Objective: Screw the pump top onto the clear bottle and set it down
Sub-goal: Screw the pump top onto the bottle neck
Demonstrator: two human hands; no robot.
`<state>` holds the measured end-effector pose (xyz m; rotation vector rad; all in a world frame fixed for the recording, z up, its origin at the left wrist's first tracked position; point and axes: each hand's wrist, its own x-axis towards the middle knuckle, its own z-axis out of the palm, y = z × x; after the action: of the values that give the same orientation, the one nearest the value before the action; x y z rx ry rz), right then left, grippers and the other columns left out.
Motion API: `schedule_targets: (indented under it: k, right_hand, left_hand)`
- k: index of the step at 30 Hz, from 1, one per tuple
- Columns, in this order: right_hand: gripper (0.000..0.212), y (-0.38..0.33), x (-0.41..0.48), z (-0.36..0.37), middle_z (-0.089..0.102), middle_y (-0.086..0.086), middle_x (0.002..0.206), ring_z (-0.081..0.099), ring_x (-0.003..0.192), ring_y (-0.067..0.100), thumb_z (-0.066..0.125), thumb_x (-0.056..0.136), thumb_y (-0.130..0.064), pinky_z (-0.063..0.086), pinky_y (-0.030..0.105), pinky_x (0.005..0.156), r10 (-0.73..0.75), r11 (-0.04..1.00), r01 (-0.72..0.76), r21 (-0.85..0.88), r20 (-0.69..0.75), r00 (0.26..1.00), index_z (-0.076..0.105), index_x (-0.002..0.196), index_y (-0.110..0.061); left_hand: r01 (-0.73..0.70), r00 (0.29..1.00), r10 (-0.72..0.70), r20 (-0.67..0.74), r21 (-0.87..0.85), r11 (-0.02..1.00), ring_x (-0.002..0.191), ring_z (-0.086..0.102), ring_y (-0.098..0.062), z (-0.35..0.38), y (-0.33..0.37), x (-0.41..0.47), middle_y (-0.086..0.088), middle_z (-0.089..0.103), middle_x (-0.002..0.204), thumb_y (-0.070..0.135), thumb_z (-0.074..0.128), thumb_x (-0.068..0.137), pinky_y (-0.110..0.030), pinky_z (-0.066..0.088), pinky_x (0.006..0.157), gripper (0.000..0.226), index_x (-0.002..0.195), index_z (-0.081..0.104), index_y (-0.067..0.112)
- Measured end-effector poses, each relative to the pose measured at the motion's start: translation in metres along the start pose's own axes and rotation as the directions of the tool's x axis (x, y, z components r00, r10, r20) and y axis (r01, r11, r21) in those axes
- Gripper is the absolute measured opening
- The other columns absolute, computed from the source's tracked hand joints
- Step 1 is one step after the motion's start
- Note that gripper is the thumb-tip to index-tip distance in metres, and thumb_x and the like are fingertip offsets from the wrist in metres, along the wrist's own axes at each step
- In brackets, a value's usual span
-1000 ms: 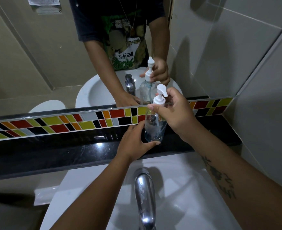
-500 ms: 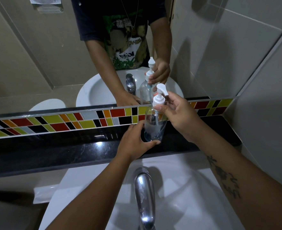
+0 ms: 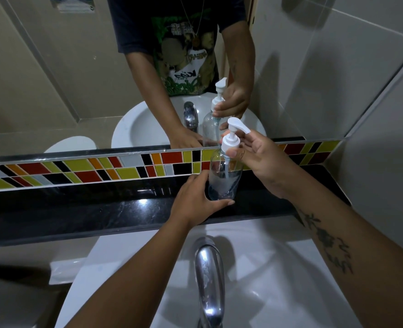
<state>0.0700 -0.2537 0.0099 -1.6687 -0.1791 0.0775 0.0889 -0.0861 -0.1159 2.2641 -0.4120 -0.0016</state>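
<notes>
Standing on the black ledge (image 3: 101, 209) behind the tap (image 3: 208, 275), the bottle (image 3: 223, 178) was clamped by the left hand (image 3: 195, 202); right hand (image 3: 259, 157) fingers pinched the pump (image 3: 231, 140) collar. Advised square, firm turning.

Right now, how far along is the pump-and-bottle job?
Done: the white pump top sits on the neck of the clear bottle, its tube inside. In hand: the left hand steadies the bottle's base on the black ledge while the right hand fingers the collar. Left: finish tightening, if needed, then let go.
</notes>
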Motion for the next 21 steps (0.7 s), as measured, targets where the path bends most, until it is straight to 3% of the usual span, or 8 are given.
schedule_targets:
  k: [6, 10, 14, 21]
  right_hand:
    - [0.038, 0.005, 0.000, 0.008, 0.068, -0.002, 0.118, 0.065, 0.108, 0.005, 0.062, 0.091, -0.006, 0.051, 0.019, 0.088, -0.032, 0.999, 0.030, -0.026, -0.084, 0.996, 0.053, 0.125, -0.022]
    - [0.042, 0.000, 0.002, 0.000, 0.068, -0.011, 0.119, 0.062, 0.113, 0.000, 0.057, 0.093, -0.010, 0.050, 0.016, 0.090, 0.047, 0.998, -0.047, -0.045, 0.010, 0.999, 0.051, 0.134, -0.017]
    - [0.043, -0.002, 0.006, -0.010, 0.066, -0.002, 0.129, 0.062, 0.117, 0.006, 0.054, 0.095, -0.009, 0.051, 0.020, 0.095, 0.107, 0.994, -0.104, -0.034, 0.088, 0.990, 0.050, 0.137, -0.012]
    - [0.044, 0.005, 0.004, -0.001, 0.067, -0.001, 0.124, 0.064, 0.114, 0.007, 0.056, 0.094, -0.006, 0.051, 0.021, 0.094, 0.051, 0.999, -0.051, -0.014, -0.010, 0.999, 0.049, 0.137, -0.011]
  left_hand:
    - [-0.001, 1.000, 0.000, -0.027, -0.027, 1.000, 0.110, 0.057, -0.011, 0.001, 0.001, -0.001, 0.009, 0.061, 0.122, 0.058, 0.088, 0.065, -0.032, 0.053, 0.089, 0.072, 0.122, 0.055, 0.029]
    - [0.024, 1.000, -0.024, -0.009, -0.043, 0.999, 0.112, 0.053, -0.008, -0.002, 0.002, -0.001, 0.010, 0.060, 0.126, 0.061, 0.089, 0.059, -0.030, 0.052, 0.091, 0.080, 0.123, 0.051, 0.030]
    - [-0.021, 1.000, 0.021, -0.001, -0.062, 0.998, 0.118, 0.053, -0.008, -0.004, 0.003, -0.002, 0.008, 0.059, 0.134, 0.055, 0.088, 0.067, -0.026, 0.047, 0.091, 0.079, 0.132, 0.051, 0.030]
    - [-0.014, 1.000, 0.013, -0.018, -0.046, 0.999, 0.113, 0.057, -0.011, -0.001, 0.002, 0.000, 0.008, 0.062, 0.128, 0.056, 0.087, 0.068, -0.028, 0.052, 0.089, 0.071, 0.126, 0.056, 0.028]
